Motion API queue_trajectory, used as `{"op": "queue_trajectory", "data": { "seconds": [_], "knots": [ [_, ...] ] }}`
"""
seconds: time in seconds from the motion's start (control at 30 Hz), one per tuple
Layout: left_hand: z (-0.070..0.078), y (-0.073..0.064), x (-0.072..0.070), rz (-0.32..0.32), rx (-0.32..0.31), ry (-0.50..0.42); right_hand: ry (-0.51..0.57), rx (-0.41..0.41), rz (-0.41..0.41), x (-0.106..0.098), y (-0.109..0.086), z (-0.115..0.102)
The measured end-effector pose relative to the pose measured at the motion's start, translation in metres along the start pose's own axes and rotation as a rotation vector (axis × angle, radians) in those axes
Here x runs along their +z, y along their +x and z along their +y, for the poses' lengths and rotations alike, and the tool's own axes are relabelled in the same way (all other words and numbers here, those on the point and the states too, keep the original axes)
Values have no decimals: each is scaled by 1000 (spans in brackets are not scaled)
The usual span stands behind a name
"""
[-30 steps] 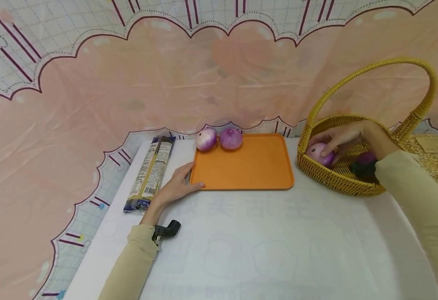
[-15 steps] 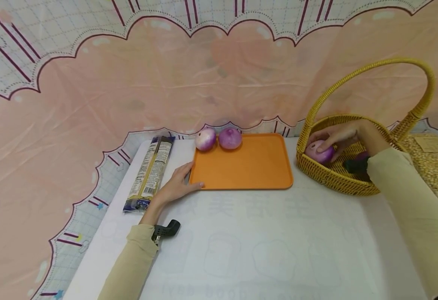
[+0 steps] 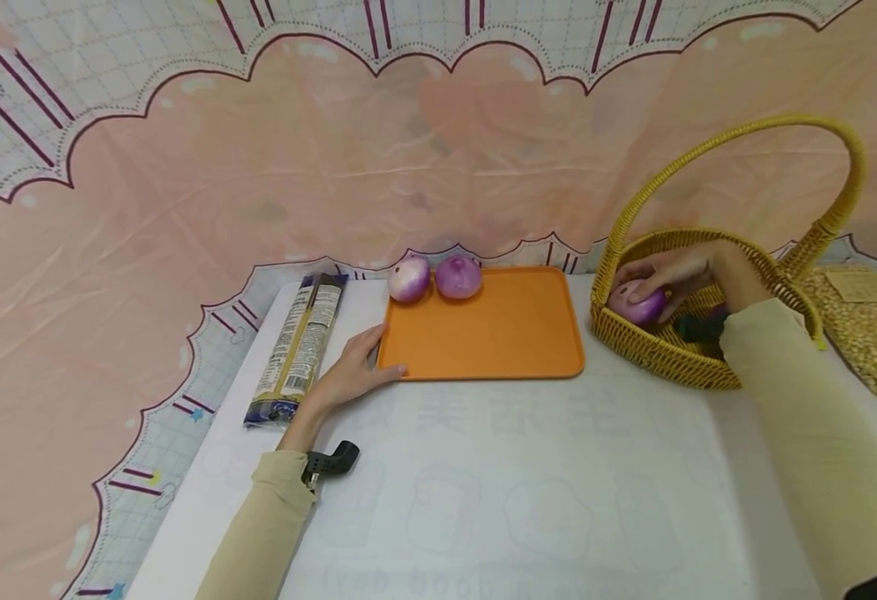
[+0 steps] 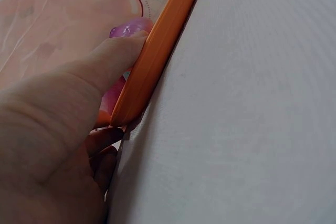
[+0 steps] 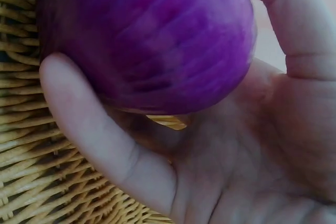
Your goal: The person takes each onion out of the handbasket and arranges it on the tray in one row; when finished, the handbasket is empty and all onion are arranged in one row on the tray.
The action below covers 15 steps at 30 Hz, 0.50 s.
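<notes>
Inside the yellow wicker basket [image 3: 656, 358], my right hand [image 3: 682, 271] holds a purple onion [image 3: 637, 303] by the basket's left wall. In the right wrist view, the fingers curve round the onion [image 5: 152, 40], close to the woven wicker. My left hand [image 3: 356, 367] grips the near left corner of the orange tray [image 3: 498, 333]. The left wrist view has its thumb [image 4: 113, 61] on the tray's rim and other fingers below the corner. A whitish-purple onion [image 3: 409, 279] and a purple onion [image 3: 458, 277] sit side by side at the tray's far left.
A long printed packet [image 3: 296, 350] lies left of the tray. A bag of yellow kernels [image 3: 859, 333] lies right of the basket, whose tall handle [image 3: 754, 125] arches over it. A patterned peach cloth [image 3: 408, 167] hangs behind the white table [image 3: 483, 492].
My right hand and forearm have shifted slightly left inside the basket, still holding the onion, which has turned and risen a little. My left hand keeps its place on the tray.
</notes>
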State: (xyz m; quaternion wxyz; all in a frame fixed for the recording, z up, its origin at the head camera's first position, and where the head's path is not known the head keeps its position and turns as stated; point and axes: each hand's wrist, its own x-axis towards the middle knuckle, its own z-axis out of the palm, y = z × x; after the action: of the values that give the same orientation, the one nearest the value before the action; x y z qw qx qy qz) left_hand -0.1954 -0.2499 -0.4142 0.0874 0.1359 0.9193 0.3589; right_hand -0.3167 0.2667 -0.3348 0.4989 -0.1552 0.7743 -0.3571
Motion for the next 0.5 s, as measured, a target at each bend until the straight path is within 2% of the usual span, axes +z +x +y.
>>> {"op": "queue_trajectory", "data": {
  "seconds": [0.5],
  "knots": [
    [1, -1, 0, 4, 2, -13, 1, -3, 19, 0, -2, 4]
  ]
}}
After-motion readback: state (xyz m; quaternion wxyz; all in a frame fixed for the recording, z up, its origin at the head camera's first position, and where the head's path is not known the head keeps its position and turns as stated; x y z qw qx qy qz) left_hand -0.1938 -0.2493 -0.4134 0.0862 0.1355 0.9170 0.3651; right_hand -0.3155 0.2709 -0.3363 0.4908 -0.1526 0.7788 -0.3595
